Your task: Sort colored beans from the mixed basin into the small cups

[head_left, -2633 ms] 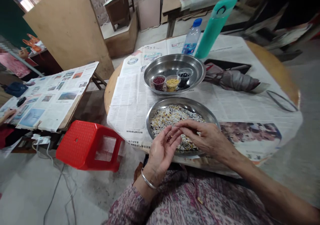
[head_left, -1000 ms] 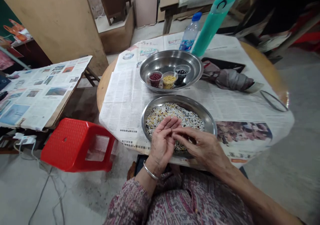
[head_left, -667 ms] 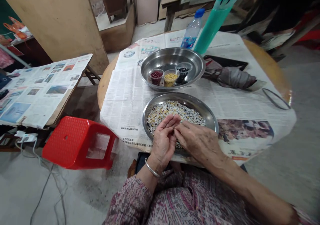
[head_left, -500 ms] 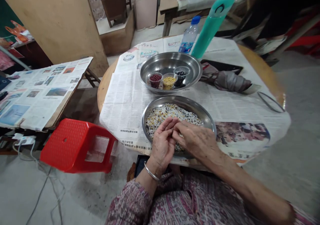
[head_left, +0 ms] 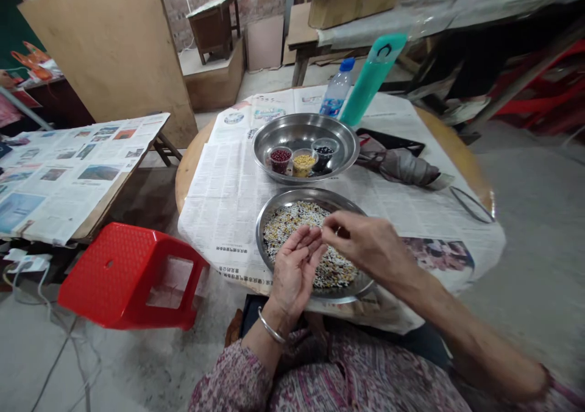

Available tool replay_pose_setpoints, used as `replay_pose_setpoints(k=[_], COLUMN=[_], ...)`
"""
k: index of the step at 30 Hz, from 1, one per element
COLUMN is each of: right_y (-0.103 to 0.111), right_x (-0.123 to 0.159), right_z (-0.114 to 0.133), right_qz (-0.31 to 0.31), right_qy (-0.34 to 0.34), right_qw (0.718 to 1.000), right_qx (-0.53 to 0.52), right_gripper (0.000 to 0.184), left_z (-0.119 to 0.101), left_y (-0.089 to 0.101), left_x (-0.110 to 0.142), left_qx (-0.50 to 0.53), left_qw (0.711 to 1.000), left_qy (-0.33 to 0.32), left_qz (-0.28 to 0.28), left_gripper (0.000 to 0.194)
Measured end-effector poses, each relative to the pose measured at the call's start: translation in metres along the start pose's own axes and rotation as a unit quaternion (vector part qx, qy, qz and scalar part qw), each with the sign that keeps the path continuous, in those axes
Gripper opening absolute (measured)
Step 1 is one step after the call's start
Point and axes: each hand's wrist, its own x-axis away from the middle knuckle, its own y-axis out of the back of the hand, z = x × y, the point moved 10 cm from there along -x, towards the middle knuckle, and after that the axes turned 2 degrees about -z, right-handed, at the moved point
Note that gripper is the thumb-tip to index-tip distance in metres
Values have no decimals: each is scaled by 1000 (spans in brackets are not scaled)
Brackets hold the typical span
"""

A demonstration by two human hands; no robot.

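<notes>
My left hand [head_left: 296,273] is palm up and slightly cupped over the near steel basin [head_left: 261,232], its fingers stretched out. I cannot make out anything lying in the palm. Beside its fingertips, my right hand [head_left: 372,241] is closed in a pinch; whatever may be between the fingers is too small to see. The basin holds a spread of mixed white, yellow and dark grains [head_left: 292,217]. Behind it, a second steel basin [head_left: 340,162] carries clear cups of red beans [head_left: 280,157], yellow beans [head_left: 304,163] and black beans [head_left: 324,150].
Newspaper [head_left: 214,198] covers the round table. A water bottle [head_left: 337,89] and a teal container [head_left: 373,80] stand at the back. Grey folded cloth [head_left: 402,163] lies to the right. On the left are a red stool [head_left: 123,272] and another newspaper-covered table [head_left: 86,168].
My right hand has lifted slightly away from the left palm, where the fingers were touching before. My left palm now lies more exposed. The view has shifted a little.
</notes>
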Motion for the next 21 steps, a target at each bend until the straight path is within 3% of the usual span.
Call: replay_pose_setpoints(k=[2, 5, 7, 10, 13, 16, 21], right_y=[20, 33, 30, 10, 4, 4, -17], right_x=[-30, -83, -116, -142, -127, -80, 6], right_z=[-8, -20, -34, -55, -66, -68, -49], right_qz=[-46, -89, -107, -67, -78, -72, 74], right_qy=[-27, -38, -52, -73, -88, -113, -108], right_qw=[999, 995, 992, 994, 993, 987, 977], right_qx=[-5, 5, 34, 36, -25, -89, -167], right_gripper=[16, 13, 17, 18, 22, 27, 22], left_z=[1, 2, 2, 2, 1, 0, -8], left_y=[2, 6, 6, 5, 3, 1, 1], left_x=[-1, -4, -6, -7, -5, -1, 3], left_qx=[5, 20, 34, 54, 71, 78, 50], left_qw=[1000, 1000, 999, 999, 997, 996, 998], left_qy=[3, 4, 3, 4, 11, 20, 28], left_qz=[-7, -18, -8, 9, 24, 31, 14], left_gripper=[30, 24, 23, 25, 23, 12, 7])
